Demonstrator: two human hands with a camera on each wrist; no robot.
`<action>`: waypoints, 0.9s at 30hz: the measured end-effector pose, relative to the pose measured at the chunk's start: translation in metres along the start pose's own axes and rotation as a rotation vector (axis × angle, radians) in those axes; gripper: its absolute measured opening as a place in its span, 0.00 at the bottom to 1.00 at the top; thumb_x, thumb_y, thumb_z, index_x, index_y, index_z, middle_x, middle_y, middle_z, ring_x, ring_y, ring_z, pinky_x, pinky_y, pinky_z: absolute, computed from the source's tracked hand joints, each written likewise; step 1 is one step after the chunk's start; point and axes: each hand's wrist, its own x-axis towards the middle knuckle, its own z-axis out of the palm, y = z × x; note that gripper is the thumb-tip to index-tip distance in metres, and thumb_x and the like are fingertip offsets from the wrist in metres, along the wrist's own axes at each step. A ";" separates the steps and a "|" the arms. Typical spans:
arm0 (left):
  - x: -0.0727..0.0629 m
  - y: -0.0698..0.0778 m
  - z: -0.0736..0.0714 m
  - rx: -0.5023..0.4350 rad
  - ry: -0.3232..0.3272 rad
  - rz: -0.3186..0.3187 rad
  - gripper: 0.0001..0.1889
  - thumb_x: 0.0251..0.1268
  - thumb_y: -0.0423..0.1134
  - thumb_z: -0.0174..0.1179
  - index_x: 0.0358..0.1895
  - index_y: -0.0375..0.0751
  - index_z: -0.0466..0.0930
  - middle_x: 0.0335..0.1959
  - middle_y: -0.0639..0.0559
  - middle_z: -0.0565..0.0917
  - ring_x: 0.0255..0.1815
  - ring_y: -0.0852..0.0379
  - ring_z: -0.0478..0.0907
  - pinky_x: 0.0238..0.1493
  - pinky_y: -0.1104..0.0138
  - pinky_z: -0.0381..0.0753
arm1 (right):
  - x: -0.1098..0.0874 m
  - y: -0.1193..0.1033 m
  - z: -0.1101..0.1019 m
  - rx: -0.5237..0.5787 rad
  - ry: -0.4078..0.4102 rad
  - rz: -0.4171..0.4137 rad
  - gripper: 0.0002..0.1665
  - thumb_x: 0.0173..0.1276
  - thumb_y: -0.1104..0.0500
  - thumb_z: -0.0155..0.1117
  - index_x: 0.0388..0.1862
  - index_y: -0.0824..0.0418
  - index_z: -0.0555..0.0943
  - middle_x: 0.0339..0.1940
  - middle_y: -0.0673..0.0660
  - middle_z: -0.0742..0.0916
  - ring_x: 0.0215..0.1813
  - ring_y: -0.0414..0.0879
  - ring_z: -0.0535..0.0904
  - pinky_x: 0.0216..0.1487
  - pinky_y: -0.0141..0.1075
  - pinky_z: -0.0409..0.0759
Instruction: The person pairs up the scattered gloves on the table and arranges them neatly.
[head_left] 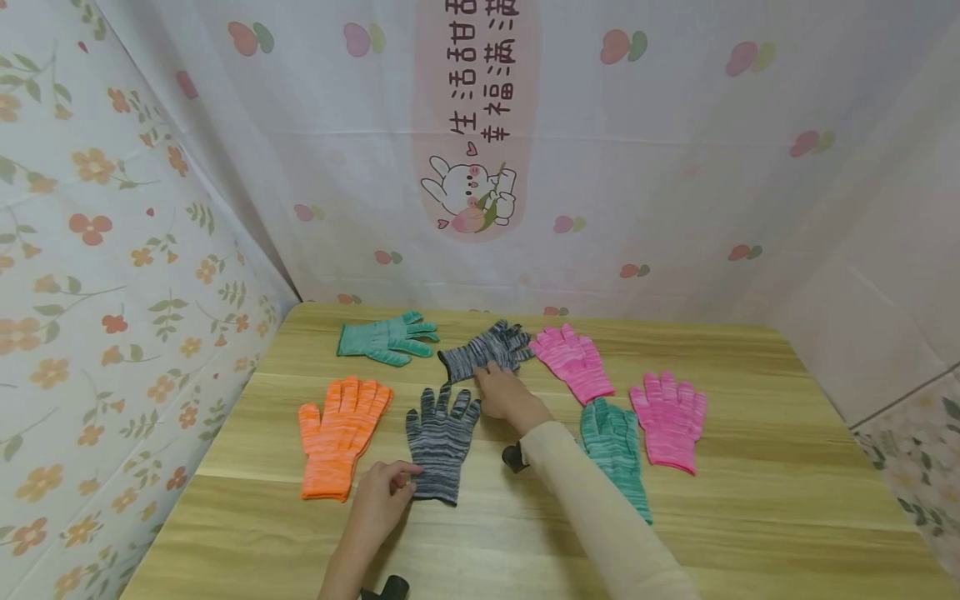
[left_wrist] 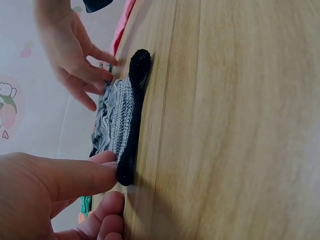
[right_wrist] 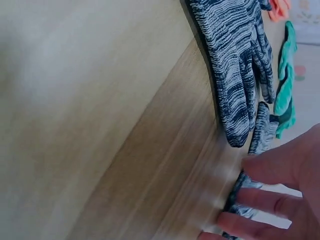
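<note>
A grey-and-black striped knit glove [head_left: 441, 446] lies flat near the middle of the table, fingers pointing away. My left hand [head_left: 382, 492] is at its lower left edge; in the left wrist view the thumb and a finger pinch the corner of the dark cuff [left_wrist: 135, 110]. Farther back lies a second grey-and-black glove [head_left: 471, 354], turned sideways with its fingers to the right. My right hand [head_left: 510, 396] reaches to its near edge, and its fingertips touch it. In the right wrist view those fingers [right_wrist: 265, 200] are spread and fairly straight over that glove.
An orange glove [head_left: 333, 442] lies left of the near grey one, with a green glove [head_left: 382, 339] behind it. To the right are a pink glove [head_left: 573, 362], a second green glove [head_left: 615, 450] partly under the right sleeve, and another pink glove [head_left: 670, 421]. A printed curtain [head_left: 600, 167] hangs behind.
</note>
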 end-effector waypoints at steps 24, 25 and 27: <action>0.001 -0.001 -0.001 -0.020 -0.016 0.001 0.11 0.51 0.28 0.63 0.38 0.43 0.85 0.23 0.54 0.72 0.25 0.60 0.63 0.26 0.71 0.61 | 0.004 -0.010 0.005 -0.318 0.047 0.120 0.17 0.68 0.62 0.55 0.55 0.58 0.77 0.53 0.58 0.82 0.49 0.52 0.81 0.52 0.49 0.77; 0.002 -0.001 -0.001 -0.020 -0.016 0.000 0.11 0.51 0.28 0.63 0.38 0.43 0.85 0.23 0.54 0.72 0.26 0.60 0.63 0.26 0.71 0.61 | 0.005 -0.008 0.006 -0.315 0.047 0.124 0.17 0.68 0.63 0.55 0.55 0.58 0.77 0.54 0.58 0.81 0.48 0.52 0.81 0.48 0.48 0.79; 0.002 -0.001 -0.001 -0.019 -0.016 -0.003 0.11 0.51 0.28 0.63 0.38 0.43 0.85 0.23 0.54 0.72 0.26 0.60 0.63 0.26 0.71 0.61 | 0.005 -0.005 0.007 -0.300 0.047 0.135 0.17 0.68 0.63 0.55 0.54 0.58 0.78 0.55 0.58 0.79 0.44 0.52 0.82 0.41 0.47 0.81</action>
